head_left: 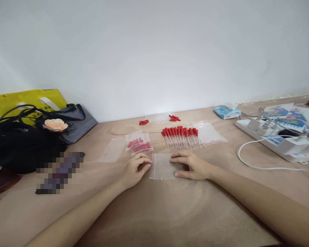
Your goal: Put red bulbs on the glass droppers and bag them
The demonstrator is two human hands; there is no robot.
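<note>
A clear zip bag [164, 166] with a red line along its left edge lies flat before me. My left hand [137, 170] is curled at that edge, thumb and forefinger tips close together on it. Across the bag's right part rests my right hand [192, 166], fingers stretched and thumb apart. Just beyond is a row of glass droppers [181, 137] with red rubber bulbs, side by side. Filled zip bags [139, 144] with red-topped pieces inside overlap behind my left hand.
Flat clear bags [113, 150] lie left, a stack of zip bags [211, 133] right. Small red pieces [144, 122] sit near the wall. A white power strip [267, 139] with plugs and a looping cable stands right, a tissue pack [226, 112] behind, dark bags [28, 147] left.
</note>
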